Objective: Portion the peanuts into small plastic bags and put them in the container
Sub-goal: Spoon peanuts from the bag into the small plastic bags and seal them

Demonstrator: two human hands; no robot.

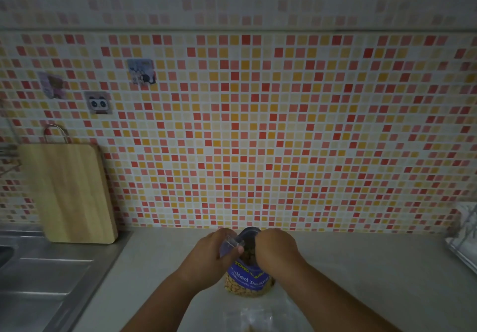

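A blue bag of salted peanuts [249,278] stands on the pale counter [361,267] near the bottom middle, its clear lower part showing the nuts. My left hand [216,251] grips the left side of the bag's open top. My right hand [276,249] grips the right side of the top, with its fingers curled at the opening. Small clear plastic bags [253,318] lie on the counter just in front of the peanut bag, blurred and hard to make out. The container is not in view.
A wooden cutting board [69,192] leans against the mosaic tile wall at the left. A steel sink and drainboard [38,280] lies below it. A wire dish rack [464,238] shows at the right edge.
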